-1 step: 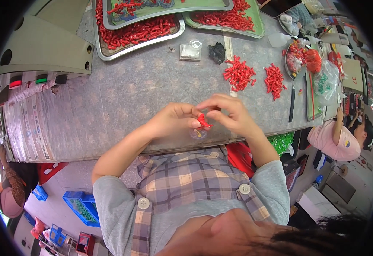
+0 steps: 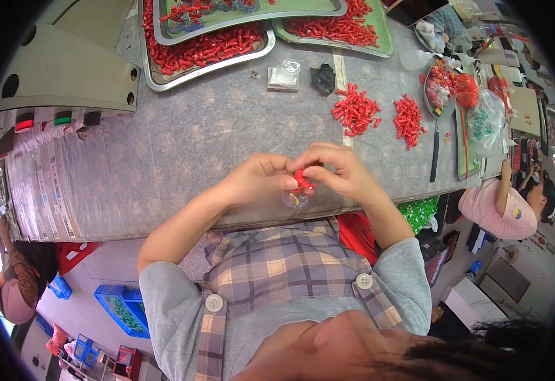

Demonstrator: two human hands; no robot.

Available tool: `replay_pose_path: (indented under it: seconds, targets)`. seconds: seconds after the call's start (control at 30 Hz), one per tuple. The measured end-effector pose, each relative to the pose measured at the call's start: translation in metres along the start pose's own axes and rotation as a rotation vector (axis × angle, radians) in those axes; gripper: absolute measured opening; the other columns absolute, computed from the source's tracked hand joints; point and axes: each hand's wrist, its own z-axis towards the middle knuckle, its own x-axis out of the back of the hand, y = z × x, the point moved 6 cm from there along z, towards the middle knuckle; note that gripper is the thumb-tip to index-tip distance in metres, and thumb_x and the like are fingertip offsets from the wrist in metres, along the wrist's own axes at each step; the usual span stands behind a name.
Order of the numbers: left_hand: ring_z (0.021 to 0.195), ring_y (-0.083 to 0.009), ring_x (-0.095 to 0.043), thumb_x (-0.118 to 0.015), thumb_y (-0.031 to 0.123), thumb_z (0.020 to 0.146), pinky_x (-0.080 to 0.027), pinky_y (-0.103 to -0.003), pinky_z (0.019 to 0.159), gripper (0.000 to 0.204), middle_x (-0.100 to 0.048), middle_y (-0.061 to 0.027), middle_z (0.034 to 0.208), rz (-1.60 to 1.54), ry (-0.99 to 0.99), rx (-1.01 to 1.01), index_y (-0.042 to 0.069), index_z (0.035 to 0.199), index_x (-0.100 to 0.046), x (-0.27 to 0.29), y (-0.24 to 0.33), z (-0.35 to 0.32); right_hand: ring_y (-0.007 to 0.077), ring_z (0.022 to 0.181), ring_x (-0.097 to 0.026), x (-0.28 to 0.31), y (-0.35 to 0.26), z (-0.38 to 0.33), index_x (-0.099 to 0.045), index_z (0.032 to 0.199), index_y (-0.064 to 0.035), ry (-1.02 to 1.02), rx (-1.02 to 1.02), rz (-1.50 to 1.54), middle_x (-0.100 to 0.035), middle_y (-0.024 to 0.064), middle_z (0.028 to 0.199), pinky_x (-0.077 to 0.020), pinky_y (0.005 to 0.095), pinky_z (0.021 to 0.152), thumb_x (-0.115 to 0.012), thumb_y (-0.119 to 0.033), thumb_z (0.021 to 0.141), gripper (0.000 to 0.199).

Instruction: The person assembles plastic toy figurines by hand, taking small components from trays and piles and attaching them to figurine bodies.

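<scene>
Just above the table's near edge, my left hand (image 2: 266, 178) pinches a small red plastic figure (image 2: 303, 181) between thumb and fingers. My right hand (image 2: 340, 170) meets it from the other side, its thumb and forefinger closed at the figure's top. What the right fingertips grip, if anything, is too small to make out. Below the figure shows a clear rounded piece (image 2: 295, 200) with a yellowish bit inside; whether it is joined to the figure I cannot tell. Beyond my hands to the right lie two piles of small red parts, a larger pile (image 2: 355, 111) and a smaller pile (image 2: 408, 120).
Metal trays (image 2: 211, 75) and a green tray (image 2: 328, 43) of red parts stand at the back. A black lump (image 2: 323, 79) and a small white block with a clear top (image 2: 283, 77) sit nearer. A grey machine (image 2: 68, 70) occupies the left; a dark-handled tool (image 2: 435, 152) lies right.
My right hand has shifted slightly left, its thumb and forefinger now closer to the red figure. My left hand keeps its hold almost unmoved.
</scene>
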Motion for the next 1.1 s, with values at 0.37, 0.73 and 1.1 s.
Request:
replay_pose_path:
  seconds: [0.37,0.73,1.1]
  targets:
    - [0.093,-0.0163,-0.06,-0.049,0.009,0.09,-0.048,-0.029,0.08,0.032,-0.062,-0.0086,0.103,0.06,0.078,0.003,0.003,0.122,-0.049,-0.002,0.007,-0.001,0.0078,0.071,-0.054,0.003,0.017,-0.007,-0.06,0.082,-0.001,0.191,-0.262,0.349,-0.061,0.0019,0.076,-0.0417,0.0223,0.064,-0.062,-0.011,0.084,0.01]
    - [0.082,-0.0141,-0.061,-0.054,0.021,0.09,-0.048,-0.024,0.065,0.03,-0.063,-0.0094,0.097,0.213,0.309,-0.079,0.002,0.114,-0.054,0.014,0.002,-0.004,0.0101,0.067,-0.054,0.081,0.021,-0.046,-0.063,0.087,-0.0004,0.734,-0.161,-0.414,-0.06,0.0042,0.075,-0.0425,0.0231,0.063,-0.062,-0.005,0.08,0.008]
    - [0.076,-0.0122,-0.058,-0.054,0.022,0.089,-0.046,-0.023,0.061,0.027,-0.062,-0.0093,0.096,0.16,0.417,-0.168,0.005,0.11,-0.053,0.026,0.006,0.003,0.0244,0.07,-0.058,0.128,0.075,-0.104,-0.061,0.079,-0.0062,0.764,-0.523,-1.01,-0.059,0.0078,0.075,-0.0455,0.0363,0.064,-0.068,-0.013,0.073,0.012]
